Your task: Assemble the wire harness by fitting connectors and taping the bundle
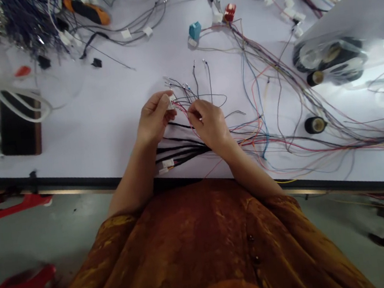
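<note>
Clock centre: the small white plastic connector point(172, 101), with twelve pointing away from the person.
Left hand point(153, 117): at eight o'clock, thumb and fingers pinched on the white connector, holding it just above the table.
Right hand point(211, 123): at four o'clock, thumb and forefinger closed together on a thin red wire point(183, 109) that runs to the connector; whether its end is seated inside is too small to tell.
Gap between hands: near each other, not touching.
Loose leads: thin black wires with bare metal tips point(209, 76) fan out around two o'clock, just beyond the right hand.
Sleeved branches: black-sheathed cable bundles point(183, 153) lie at six o'clock, passing under the right wrist.
Main harness: long multicoloured wires point(314, 143) trail off between three and four o'clock, a squat black tape roll point(314, 125) beside them.
Coloured plugs: a teal plastic connector point(194, 30) and a translucent red plastic connector point(230, 12), both toward one o'clock.
Tool: an orange-and-black handle point(87, 10) at eleven o'clock.
Left side: a dark, flat rectangular object point(18, 123) at nine o'clock, a white cord point(44, 109) looped partly over it.
Surface: a white tabletop point(103, 113) under everything.
</note>
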The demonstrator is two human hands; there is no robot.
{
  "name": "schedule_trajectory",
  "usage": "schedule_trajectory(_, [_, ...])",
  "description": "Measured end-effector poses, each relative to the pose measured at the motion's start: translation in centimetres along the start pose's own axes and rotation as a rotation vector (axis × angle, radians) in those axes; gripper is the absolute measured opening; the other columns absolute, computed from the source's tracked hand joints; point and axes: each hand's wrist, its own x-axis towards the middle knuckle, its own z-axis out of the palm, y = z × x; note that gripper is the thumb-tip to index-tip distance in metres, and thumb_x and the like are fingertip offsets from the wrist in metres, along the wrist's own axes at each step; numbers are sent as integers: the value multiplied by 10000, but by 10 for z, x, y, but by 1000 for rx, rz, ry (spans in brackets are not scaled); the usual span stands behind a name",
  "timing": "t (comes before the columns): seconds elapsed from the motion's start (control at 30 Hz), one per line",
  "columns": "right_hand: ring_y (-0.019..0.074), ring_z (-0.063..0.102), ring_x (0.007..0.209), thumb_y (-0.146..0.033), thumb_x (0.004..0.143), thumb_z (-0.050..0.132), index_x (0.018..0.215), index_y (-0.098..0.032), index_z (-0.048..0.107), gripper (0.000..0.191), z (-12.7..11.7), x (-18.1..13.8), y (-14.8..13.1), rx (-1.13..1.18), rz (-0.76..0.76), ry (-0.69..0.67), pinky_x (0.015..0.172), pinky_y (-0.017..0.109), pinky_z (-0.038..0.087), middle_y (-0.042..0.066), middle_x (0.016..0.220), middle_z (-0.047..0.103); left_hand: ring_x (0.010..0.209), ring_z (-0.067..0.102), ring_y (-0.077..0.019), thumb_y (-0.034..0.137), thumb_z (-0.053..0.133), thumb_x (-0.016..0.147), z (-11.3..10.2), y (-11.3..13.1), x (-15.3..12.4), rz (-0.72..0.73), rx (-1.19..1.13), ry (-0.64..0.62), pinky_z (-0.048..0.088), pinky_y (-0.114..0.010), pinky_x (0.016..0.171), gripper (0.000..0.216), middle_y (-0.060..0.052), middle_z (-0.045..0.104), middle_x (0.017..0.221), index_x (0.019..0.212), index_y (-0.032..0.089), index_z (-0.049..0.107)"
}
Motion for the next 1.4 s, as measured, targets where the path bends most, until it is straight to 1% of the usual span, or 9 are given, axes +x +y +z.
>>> schedule_trajectory(0.1, [160, 532, 767, -140, 909, 562, 778, -223, 537, 156, 3, 3, 1, 14, 8, -15, 774, 313, 445, 13, 802, 604, 581, 605, -90, 276, 690, 923, 1, 1, -3, 44, 40, 19, 462, -188, 569, 57, 15, 591, 692, 943, 226, 710])
schedule_trajectory(0.23, [151, 541, 756, -187, 922, 598, 825, -217, 576, 104, 5, 4, -2, -23, 21, -6, 738, 299, 427, 12, 852, 615, 585, 603, -86, 332, 699, 920, 0, -2, -3, 122, 108, -8, 471, -185, 569, 110, 17, 604, 700, 965, 232, 700])
schedule_trajectory(0.37, [150, 529, 736, -249, 953, 597, 794, -212, 581, 165, 0, -1, -12, -112, -10, 61, 690, 299, 399, 19, 861, 612, 594, 611, -93, 408, 667, 940, -7, -12, 6, 217, 198, -34, 485, -194, 559, 175, 15, 620, 710, 995, 243, 686])
schedule_trajectory(0.43, [149, 535, 738, -265, 960, 593, 789, -214, 584, 178, -1, -4, -14, -92, -40, 88, 694, 295, 408, 15, 838, 606, 600, 617, -99, 435, 653, 949, -11, -17, 11, 245, 206, -42, 492, -199, 556, 202, 11, 626, 712, 1022, 250, 687])
schedule_trajectory(0.57, [135, 566, 738, -231, 968, 542, 814, -215, 596, 164, 4, -7, -8, 59, -67, 7, 722, 278, 445, -7, 777, 606, 573, 600, -103, 477, 635, 957, -17, -23, 17, 246, 178, -60, 506, -214, 548, 239, 4, 633, 700, 1041, 260, 691])
schedule_trajectory(0.67, [140, 583, 765, -198, 947, 537, 780, -210, 578, 173, 9, -6, 2, 90, -77, 9, 734, 281, 454, -2, 775, 614, 567, 599, -105, 498, 612, 967, -17, -27, 18, 234, 161, -88, 513, -222, 550, 268, -4, 641, 705, 1049, 255, 690])
schedule_trajectory(0.83, [148, 588, 791, -214, 949, 527, 773, -213, 562, 179, 11, -3, 11, 83, -91, 78, 752, 288, 457, 4, 783, 622, 598, 634, -118, 532, 575, 980, -16, -28, 17, 264, 222, -110, 510, -220, 546, 313, -8, 630, 711, 1055, 246, 677])
schedule_trajectory(1.2, [142, 578, 750, -278, 977, 505, 753, -210, 544, 238, 12, 2, 11, 60, -55, 92, 769, 297, 462, 6, 760, 599, 617, 649, -119, 499, 576, 984, -14, -27, 15, 320, 273, -106, 522, -217, 553, 285, -6, 635, 733, 1065, 246, 681])
schedule_trajectory(1.4, [157, 604, 806, -320, 1009, 494, 758, -219, 531, 274, 13, 5, 5, 30, -39, 71, 784, 299, 467, 6, 761, 574, 620, 658, -115, 478, 602, 973, -13, -25, 13, 388, 330, -100, 532, -225, 561, 254, -8, 671, 776, 1070, 261, 692])
